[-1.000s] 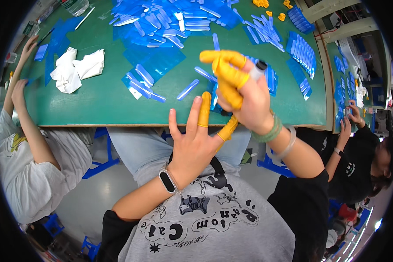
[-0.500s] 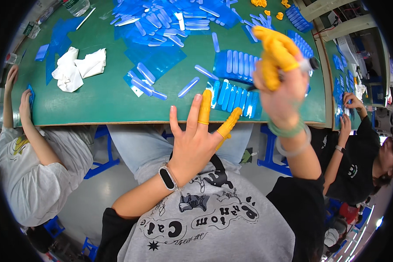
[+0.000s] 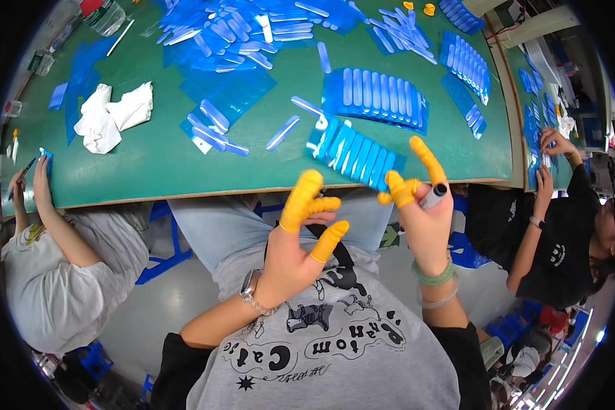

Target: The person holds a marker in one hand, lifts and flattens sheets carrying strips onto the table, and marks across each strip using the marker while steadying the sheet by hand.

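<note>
My left hand point(image 3: 290, 249), with yellow finger cots on several fingers, is in front of the table edge, its fingers apart and holding nothing. In my right hand point(image 3: 424, 215), also wearing yellow finger cots, a black-and-white marker point(image 3: 433, 197) is tucked against the palm. The right fingertips are at the near right end of a light blue sheet of strips point(image 3: 355, 156); whether they grip it, I cannot tell. That sheet lies slanted, its right end by the table edge. Just beyond it is a darker blue row of strips point(image 3: 376, 96).
Loose blue strips point(image 3: 236, 34) are heaped on blue film at the back of the green table point(image 3: 266, 167). More strip rows point(image 3: 466, 65) lie at right. White crumpled cloths point(image 3: 102, 123) and a bottle point(image 3: 104, 17) are at left. Co-workers sit on both sides.
My left hand has drawn back off the sheet of strips toward my body. My right hand has come down to the sheet's right end, marker still in it. The sheet now lies more slanted.
</note>
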Demonstrator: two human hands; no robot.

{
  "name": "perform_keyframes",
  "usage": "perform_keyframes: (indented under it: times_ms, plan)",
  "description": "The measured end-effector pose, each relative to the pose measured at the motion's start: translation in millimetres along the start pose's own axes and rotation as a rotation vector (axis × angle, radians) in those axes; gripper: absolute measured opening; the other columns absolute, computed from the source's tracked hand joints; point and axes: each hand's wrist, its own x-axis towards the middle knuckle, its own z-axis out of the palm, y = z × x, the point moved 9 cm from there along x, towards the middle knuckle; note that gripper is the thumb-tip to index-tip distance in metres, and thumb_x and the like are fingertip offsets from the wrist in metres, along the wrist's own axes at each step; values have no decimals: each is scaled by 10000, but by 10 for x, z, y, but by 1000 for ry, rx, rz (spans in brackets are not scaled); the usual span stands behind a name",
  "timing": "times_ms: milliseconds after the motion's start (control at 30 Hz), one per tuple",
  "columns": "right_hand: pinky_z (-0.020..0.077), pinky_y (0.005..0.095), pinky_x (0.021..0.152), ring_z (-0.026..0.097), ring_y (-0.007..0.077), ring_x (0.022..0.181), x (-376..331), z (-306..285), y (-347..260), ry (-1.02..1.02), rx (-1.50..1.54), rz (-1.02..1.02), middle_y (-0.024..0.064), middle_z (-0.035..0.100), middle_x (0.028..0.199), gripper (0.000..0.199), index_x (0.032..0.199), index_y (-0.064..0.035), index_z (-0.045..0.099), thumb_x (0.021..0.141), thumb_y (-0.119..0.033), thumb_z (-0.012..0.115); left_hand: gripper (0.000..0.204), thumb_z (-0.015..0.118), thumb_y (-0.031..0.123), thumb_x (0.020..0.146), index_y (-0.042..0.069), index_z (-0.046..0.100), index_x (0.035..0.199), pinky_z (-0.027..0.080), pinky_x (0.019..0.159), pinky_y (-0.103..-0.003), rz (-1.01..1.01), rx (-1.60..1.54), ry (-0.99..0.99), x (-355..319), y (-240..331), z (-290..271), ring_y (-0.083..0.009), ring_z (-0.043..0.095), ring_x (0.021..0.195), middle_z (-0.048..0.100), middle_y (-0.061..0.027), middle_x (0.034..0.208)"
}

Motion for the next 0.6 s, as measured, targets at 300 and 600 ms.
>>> perform_keyframes:
  times_ms: [300, 600]
  plan:
    - [382, 163, 530, 530, 13, 572, -741, 134, -107, -148, -252, -447, 27, 665, 736, 635, 1438, 60, 381, 880, -1, 677, 967, 617, -132, 887, 181, 0, 1563, 535, 928, -324, -219, -558, 266, 169, 147, -128, -161, 628, 1060, 589, -151, 1238]
    - [409, 180, 639, 545, 38, 770, 212, 273, -230, -102, 68, -92, 7, 644, 866, 360, 1226, 20, 625, 875, 24, 703, 832, 652, -69, 893, 124, 167, 1541, 546, 805, -266, -65, -196, 261, 475, 293, -650, -139, 639, 899, 610, -122, 1081]
